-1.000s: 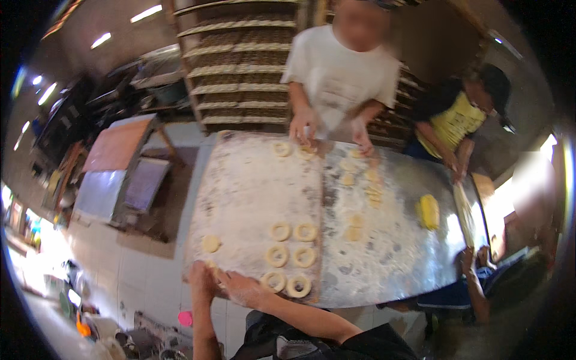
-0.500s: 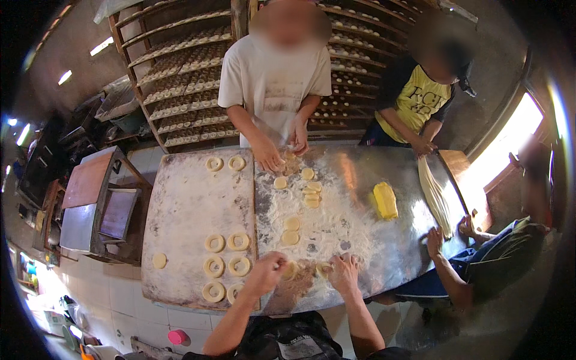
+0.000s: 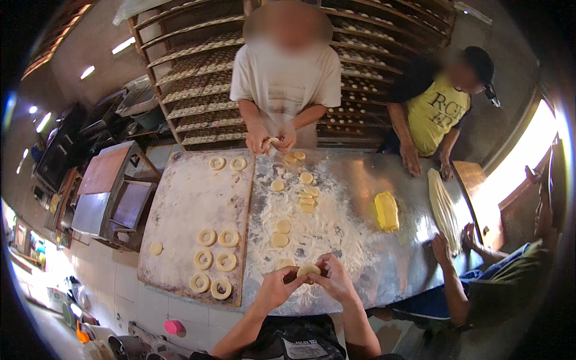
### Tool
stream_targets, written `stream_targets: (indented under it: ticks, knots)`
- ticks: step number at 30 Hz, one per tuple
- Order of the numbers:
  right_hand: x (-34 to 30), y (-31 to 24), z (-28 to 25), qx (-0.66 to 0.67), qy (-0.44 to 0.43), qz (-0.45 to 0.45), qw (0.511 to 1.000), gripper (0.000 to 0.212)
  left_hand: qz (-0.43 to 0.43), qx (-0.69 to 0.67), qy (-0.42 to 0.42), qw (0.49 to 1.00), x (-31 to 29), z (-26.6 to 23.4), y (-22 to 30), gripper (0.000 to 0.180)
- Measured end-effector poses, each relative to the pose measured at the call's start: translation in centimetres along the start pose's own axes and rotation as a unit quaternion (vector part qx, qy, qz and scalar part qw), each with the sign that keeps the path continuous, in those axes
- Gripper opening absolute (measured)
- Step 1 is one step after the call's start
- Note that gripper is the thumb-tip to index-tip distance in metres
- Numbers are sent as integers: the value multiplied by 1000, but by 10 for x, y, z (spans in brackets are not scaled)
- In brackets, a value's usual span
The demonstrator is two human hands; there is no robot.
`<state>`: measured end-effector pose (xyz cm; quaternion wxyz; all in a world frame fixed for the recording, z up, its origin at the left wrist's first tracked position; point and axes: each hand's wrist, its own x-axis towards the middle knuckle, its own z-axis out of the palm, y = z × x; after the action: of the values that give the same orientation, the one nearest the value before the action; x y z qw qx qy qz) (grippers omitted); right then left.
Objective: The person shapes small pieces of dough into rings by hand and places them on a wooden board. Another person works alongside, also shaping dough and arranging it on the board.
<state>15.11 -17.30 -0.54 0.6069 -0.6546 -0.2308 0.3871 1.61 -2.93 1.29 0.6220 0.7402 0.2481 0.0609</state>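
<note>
A small round of dough (image 3: 309,270) is held up between both my hands, over the near edge of the metal table. My left hand (image 3: 276,290) pinches its left side, and my right hand (image 3: 335,277) grips its right side with the thumb underneath. Just beyond my left fingers lies another flat dough disc (image 3: 285,263), partly covered by the hand. Farther up the floured surface are a pair of discs (image 3: 280,239) and a small cluster of dough pieces (image 3: 308,204). Several dough rings (image 3: 225,261) sit in rows on the wooden board (image 3: 174,198) to my left.
Across the table, a person in a white shirt shapes dough (image 3: 271,142). A yellow block (image 3: 386,211) and a long dough strip (image 3: 443,207) lie to the right, beside two other people. Racks (image 3: 195,90) of dough rings stand behind. A low metal-topped stand (image 3: 102,183) is at the left.
My hands have come together, lifting a dough round between them. The person opposite now holds dough up. The person in yellow has let go of the strip's far end.
</note>
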Motion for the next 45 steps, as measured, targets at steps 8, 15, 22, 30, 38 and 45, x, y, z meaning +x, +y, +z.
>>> stream_targets:
  ticks: [8, 15, 22, 30, 38, 45]
  knots:
    - [14, -14, 41, -242, 120, -104, 957, 44, 61, 23, 110, 992, -17, -10, 15, 28]
    - [38, 13, 82, 168, -149, 25, 974, 63, 215, 227, 302, 900, -27, -20, -12, 39]
    - [32, 0, 113, 369, -151, 62, 915, 46, 281, -417, 94, 859, -52, -54, -39, 36]
    - [36, -7, 192, 130, -206, -110, 963, 69, 206, 156, 320, 912, -71, -96, -62, 30]
    - [47, -3, 266, -28, -225, -166, 960, 64, 121, 100, 323, 933, -99, -169, -86, 19]
    - [67, 18, 324, -271, -182, -338, 883, 41, 133, 108, 353, 920, -115, -218, -115, 16]
